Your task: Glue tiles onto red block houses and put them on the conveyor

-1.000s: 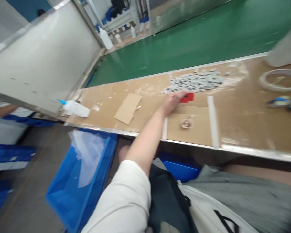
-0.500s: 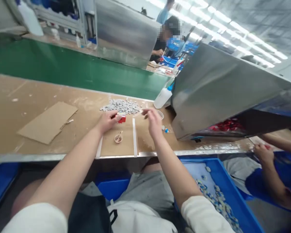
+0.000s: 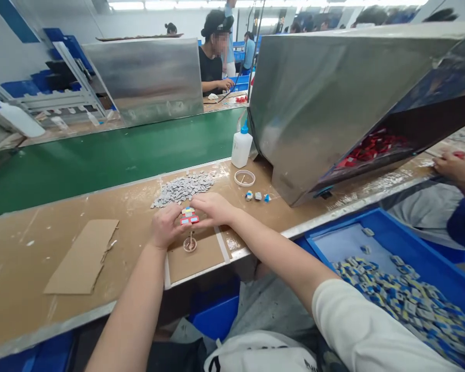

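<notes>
two-handed hold at the desk (image 3: 15, 289). the left hand (image 3: 166, 226) and the right hand (image 3: 213, 209) pinch a small red piece (image 3: 189, 220), with yellow and blue parts on its far side, between their fingertips; whether it touches the surface beneath cannot be told. taking the piece as dial centre: grey chips (image 3: 184, 188) lie heaped at twelve o'clock, a white bottle (image 3: 241, 150) stands at one, a small round dish (image 3: 184, 245) sits just beside at six, and torn cardboard (image 3: 81, 258) lies at eight. half a second earlier, the right hand was apart from the piece, at about three; its arrival suggests that the work has passed from reaching to two-handed handling.
</notes>
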Demonstrator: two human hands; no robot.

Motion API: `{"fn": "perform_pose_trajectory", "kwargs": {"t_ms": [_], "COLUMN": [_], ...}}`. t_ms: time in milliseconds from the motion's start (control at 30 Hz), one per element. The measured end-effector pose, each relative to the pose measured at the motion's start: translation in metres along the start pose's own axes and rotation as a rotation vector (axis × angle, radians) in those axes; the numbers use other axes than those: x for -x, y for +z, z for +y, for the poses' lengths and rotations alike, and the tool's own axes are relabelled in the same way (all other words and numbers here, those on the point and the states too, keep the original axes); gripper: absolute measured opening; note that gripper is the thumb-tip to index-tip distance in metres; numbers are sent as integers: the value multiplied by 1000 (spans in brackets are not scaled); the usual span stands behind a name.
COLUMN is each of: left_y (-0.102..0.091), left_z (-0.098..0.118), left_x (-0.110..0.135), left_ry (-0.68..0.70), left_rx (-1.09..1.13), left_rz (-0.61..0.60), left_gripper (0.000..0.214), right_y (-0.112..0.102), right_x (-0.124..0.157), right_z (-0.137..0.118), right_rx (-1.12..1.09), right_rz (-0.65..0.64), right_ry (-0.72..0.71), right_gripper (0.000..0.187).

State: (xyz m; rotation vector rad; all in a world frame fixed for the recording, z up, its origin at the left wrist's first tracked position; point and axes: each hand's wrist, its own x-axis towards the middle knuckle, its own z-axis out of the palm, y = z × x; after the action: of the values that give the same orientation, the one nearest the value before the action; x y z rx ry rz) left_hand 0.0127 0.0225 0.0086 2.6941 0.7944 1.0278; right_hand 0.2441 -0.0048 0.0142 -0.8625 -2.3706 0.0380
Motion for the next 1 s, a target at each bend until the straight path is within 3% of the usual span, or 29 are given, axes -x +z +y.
{"fn": "perform_pose_trajectory", "kwargs": {"t_ms": [267, 567, 700, 800, 867, 1000], "left_y": [-10, -3, 0, 3, 7, 13], "left_z": [13, 12, 4, -4, -9, -13], "left_x": [-7, -10, -8, -6, -4, -1], "left_ry": [101, 117, 19, -58, -124, -400], "left_rx": [107, 146, 55, 23, 27, 54], "left_rz": [-60, -2, 105, 80, 39, 127], "left_gripper": [66, 64, 55, 49, 47, 48], "right_y": [10, 10, 2, -1, -1, 6], "right_x": [2, 3, 0, -3, -7, -33], "right_z": [-7, 0, 2, -1, -1, 25], "right_rx": [99, -120, -450, -895, -1118, -1169], "right_rz": [59, 68, 127, 95, 18, -105], "right_ry": [-98, -37, 155, 368, 475, 563], "right_gripper": [52, 50, 48, 56, 49, 42]}}
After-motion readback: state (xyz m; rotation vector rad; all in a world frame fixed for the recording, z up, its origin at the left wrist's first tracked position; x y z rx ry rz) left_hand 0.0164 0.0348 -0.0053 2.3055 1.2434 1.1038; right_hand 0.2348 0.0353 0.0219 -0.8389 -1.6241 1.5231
